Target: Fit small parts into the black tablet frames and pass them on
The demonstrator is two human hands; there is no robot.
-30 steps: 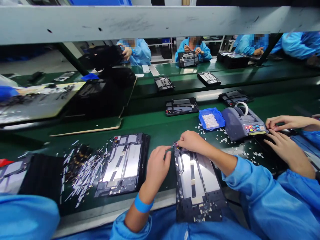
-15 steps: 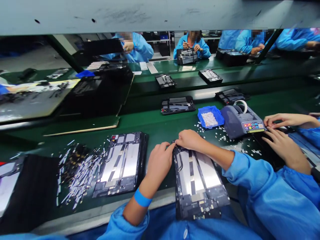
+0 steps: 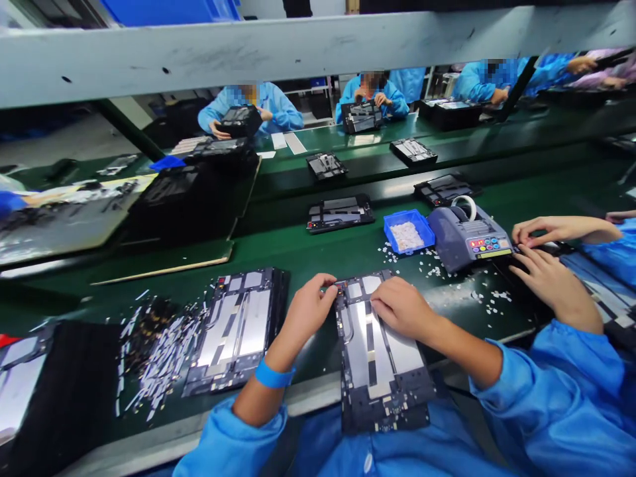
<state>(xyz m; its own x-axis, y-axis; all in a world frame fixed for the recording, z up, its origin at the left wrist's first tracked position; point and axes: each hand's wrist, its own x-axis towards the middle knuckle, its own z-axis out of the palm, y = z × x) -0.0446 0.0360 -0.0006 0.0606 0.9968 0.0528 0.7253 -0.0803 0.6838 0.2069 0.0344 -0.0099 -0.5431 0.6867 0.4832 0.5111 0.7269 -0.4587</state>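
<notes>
An opened tablet (image 3: 382,344) with silver battery plates and black boards lies before me, its near end past the bench edge against my blue smock. My left hand (image 3: 311,308) is at its far left corner, thumb and forefinger closed there. My right hand (image 3: 405,308) lies on the upper right of the tablet, fingers bent and pressed together by the central strip; its fingertips hide anything small in them. Left of these, a stack of similar opened tablets (image 3: 238,324) stands beside a heap of thin silver and black strips (image 3: 161,358).
A blue tray (image 3: 431,244) of small white pieces stands by a grey tape dispenser (image 3: 450,248), with pieces scattered around. A co-worker's hands (image 3: 556,271) are at the right. More tablets (image 3: 340,212) lie farther back. A grey beam (image 3: 298,50) crosses overhead.
My right hand has moved from the tablet's far left corner to the right and nearer me, uncovering the top plates. My left hand stays near the corner. The view has shifted slightly.
</notes>
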